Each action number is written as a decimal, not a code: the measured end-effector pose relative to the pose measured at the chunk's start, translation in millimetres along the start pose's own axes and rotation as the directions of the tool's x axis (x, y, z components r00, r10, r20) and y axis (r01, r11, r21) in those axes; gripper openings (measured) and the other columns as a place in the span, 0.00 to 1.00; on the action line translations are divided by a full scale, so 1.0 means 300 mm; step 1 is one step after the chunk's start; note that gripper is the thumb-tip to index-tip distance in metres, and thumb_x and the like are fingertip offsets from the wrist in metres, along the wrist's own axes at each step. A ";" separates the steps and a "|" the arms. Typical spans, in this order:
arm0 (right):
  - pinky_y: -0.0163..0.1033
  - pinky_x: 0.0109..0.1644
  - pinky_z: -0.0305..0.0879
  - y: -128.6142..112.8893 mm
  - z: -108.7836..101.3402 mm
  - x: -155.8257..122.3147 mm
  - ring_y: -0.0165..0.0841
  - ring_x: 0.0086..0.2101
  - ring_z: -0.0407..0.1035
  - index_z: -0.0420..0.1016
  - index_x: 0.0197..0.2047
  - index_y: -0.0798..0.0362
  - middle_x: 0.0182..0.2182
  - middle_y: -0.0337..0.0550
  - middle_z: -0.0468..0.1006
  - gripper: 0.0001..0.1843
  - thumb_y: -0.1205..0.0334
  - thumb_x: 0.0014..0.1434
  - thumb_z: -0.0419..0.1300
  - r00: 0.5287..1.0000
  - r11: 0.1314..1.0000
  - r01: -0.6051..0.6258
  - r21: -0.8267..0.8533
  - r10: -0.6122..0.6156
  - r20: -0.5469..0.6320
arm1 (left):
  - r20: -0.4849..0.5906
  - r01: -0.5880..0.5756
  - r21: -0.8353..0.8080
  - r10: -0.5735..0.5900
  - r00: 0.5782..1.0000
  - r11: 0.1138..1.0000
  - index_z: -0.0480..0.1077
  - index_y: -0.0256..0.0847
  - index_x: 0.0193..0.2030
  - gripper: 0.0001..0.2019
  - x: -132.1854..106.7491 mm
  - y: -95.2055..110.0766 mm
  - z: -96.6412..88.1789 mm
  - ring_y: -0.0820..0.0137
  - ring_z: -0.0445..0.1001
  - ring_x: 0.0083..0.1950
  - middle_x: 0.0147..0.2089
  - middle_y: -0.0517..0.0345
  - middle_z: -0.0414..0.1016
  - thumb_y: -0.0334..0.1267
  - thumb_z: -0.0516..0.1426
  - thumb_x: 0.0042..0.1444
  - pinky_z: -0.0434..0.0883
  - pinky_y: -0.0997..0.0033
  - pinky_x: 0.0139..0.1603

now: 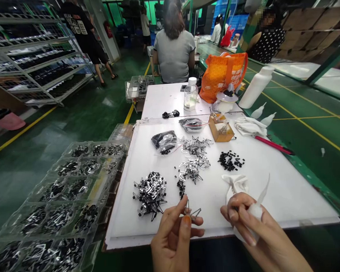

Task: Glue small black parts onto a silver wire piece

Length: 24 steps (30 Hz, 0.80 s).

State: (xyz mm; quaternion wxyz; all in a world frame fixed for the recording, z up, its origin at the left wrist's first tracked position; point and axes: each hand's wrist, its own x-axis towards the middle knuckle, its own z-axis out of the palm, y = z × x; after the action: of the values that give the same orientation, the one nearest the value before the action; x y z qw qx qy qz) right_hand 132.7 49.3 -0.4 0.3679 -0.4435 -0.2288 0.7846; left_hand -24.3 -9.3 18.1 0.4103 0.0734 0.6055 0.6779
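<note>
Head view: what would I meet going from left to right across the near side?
Clear tray → metal heap → wire piece in the left hand → white dropper in the right hand.

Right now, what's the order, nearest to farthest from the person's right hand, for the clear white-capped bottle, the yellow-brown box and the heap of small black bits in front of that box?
From the right hand, in the head view:
1. Heap of small black bits: ahead, slightly left.
2. Yellow-brown box: beyond the heap.
3. Clear white-capped bottle: farther back and left.
</note>
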 end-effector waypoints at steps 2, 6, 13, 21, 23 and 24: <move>0.29 0.38 0.69 0.000 -0.007 -0.007 0.22 0.29 0.65 0.79 0.39 0.50 0.32 0.40 0.76 0.19 0.50 0.53 0.78 1.000 1.000 0.005 0.026 -0.005 0.012 | -0.004 0.009 0.008 -0.009 1.000 1.000 0.88 0.50 0.43 0.23 0.000 0.000 0.004 0.75 0.81 0.31 0.38 0.57 0.78 0.58 0.77 0.42 0.81 0.83 0.27; 0.29 0.37 0.67 -0.002 -0.003 -0.023 0.21 0.27 0.66 0.79 0.41 0.46 0.29 0.37 0.73 0.13 0.52 0.59 0.74 0.996 0.996 0.013 0.090 -0.020 0.085 | -0.018 0.041 0.002 -0.041 0.999 0.999 0.88 0.48 0.42 0.25 0.000 0.002 0.017 0.74 0.80 0.28 0.35 0.56 0.81 0.57 0.78 0.38 0.79 0.83 0.24; 0.32 0.38 0.66 0.010 -0.028 -0.040 0.20 0.23 0.59 0.77 0.43 0.46 0.20 0.33 0.62 0.13 0.52 0.61 0.73 0.998 0.995 0.001 0.103 -0.008 0.066 | -0.021 0.116 -0.002 -0.116 0.993 0.993 0.88 0.42 0.36 0.24 -0.005 0.002 0.026 0.72 0.81 0.26 0.25 0.54 0.82 0.53 0.80 0.34 0.77 0.85 0.26; 0.32 0.36 0.66 -0.005 -0.027 -0.055 0.20 0.23 0.59 0.75 0.43 0.46 0.23 0.34 0.68 0.15 0.51 0.59 0.74 0.999 0.997 0.013 0.083 -0.016 0.046 | -0.018 0.081 0.027 -0.081 0.997 0.996 0.86 0.40 0.31 0.18 -0.014 0.017 0.045 0.72 0.81 0.27 0.25 0.55 0.83 0.49 0.78 0.38 0.76 0.84 0.27; 0.32 0.35 0.66 -0.009 -0.015 -0.056 0.19 0.22 0.57 0.75 0.42 0.47 0.24 0.34 0.68 0.17 0.49 0.58 0.74 0.998 0.998 0.041 0.056 -0.043 0.042 | -0.025 0.069 0.042 -0.068 0.997 0.997 0.85 0.39 0.31 0.15 -0.021 0.021 0.050 0.71 0.82 0.28 0.27 0.55 0.84 0.46 0.77 0.40 0.77 0.83 0.26; 0.32 0.34 0.66 -0.010 -0.008 -0.056 0.19 0.21 0.56 0.76 0.42 0.47 0.23 0.34 0.67 0.18 0.48 0.57 0.75 0.998 0.998 0.052 0.043 -0.054 0.034 | -0.026 0.060 0.058 -0.059 0.998 0.997 0.84 0.39 0.31 0.15 -0.024 0.023 0.052 0.70 0.82 0.28 0.28 0.55 0.84 0.45 0.77 0.41 0.77 0.83 0.27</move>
State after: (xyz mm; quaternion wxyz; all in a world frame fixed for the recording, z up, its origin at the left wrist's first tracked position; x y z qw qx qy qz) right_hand 141.6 38.3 9.3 0.3938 -0.4153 -0.2303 0.7870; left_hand -13.5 -1.8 31.2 0.4206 0.0591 0.6319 0.6483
